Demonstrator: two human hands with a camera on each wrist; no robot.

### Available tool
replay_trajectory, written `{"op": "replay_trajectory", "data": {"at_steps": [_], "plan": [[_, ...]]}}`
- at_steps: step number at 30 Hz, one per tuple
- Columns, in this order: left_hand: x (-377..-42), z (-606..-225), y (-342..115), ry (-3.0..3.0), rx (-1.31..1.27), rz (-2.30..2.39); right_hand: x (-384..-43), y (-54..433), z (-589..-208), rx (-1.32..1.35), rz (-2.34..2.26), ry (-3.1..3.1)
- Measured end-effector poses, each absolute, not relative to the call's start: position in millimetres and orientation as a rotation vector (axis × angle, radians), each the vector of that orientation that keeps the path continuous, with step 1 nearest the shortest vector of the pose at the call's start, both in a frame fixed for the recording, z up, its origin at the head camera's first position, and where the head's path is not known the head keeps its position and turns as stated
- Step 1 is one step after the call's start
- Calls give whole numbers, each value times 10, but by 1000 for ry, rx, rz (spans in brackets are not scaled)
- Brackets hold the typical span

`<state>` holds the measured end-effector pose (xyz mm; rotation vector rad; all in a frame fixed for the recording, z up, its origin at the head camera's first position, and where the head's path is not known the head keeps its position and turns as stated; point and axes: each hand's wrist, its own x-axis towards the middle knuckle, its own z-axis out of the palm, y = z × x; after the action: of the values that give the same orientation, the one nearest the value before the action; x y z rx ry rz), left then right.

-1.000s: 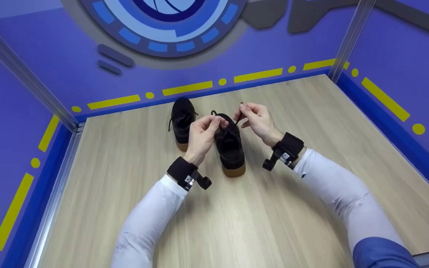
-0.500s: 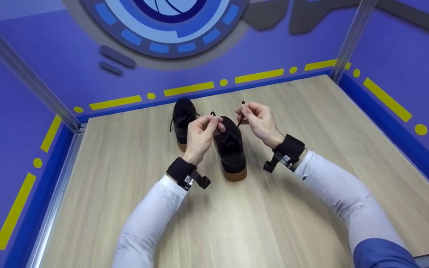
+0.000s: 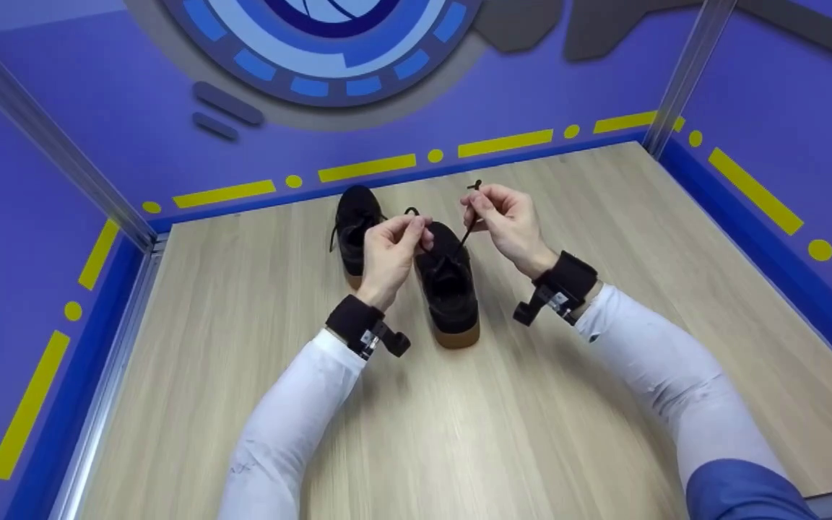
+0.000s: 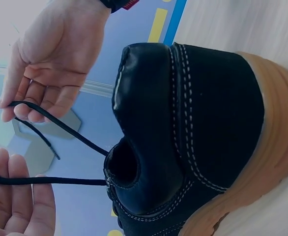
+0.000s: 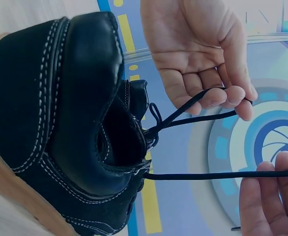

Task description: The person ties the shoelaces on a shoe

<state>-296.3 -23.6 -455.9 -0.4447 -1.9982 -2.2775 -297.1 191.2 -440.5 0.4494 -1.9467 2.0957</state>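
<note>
In the head view, my left hand (image 3: 386, 263) pinches a black shoelace (image 5: 193, 103) over the front of the nearer black shoe (image 3: 459, 312). That lace is doubled back into a loop at the left fingers, as the right wrist view shows. My right hand (image 3: 513, 230) pinches the other shoelace end (image 4: 68, 129) between thumb and index finger, right of the toe. Both laces run taut from the shoe's eyelets. The shoe stands upright on its tan sole (image 4: 281, 118), heel toward me. Its tongue is partly hidden.
A second black shoe (image 3: 355, 217) stands beside it on the left, partly behind my left hand, its laces hanging at the sides. The wooden tabletop (image 3: 474, 433) is bounded by a purple-blue back wall (image 3: 373, 133) and side walls.
My right hand has moved slightly up and away from the shoe, drawing more lace out taut. The left hand keeps its pinch with little movement. The shoes stay in place.
</note>
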Motion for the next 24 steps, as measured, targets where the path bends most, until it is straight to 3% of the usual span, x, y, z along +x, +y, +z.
{"op": "replay_trajectory", "data": {"at_steps": [24], "plan": [[-3060, -4349, -74, -2355, -700, -1777, -3048, 1750, -4127, 728, 1755, -2023]]}}
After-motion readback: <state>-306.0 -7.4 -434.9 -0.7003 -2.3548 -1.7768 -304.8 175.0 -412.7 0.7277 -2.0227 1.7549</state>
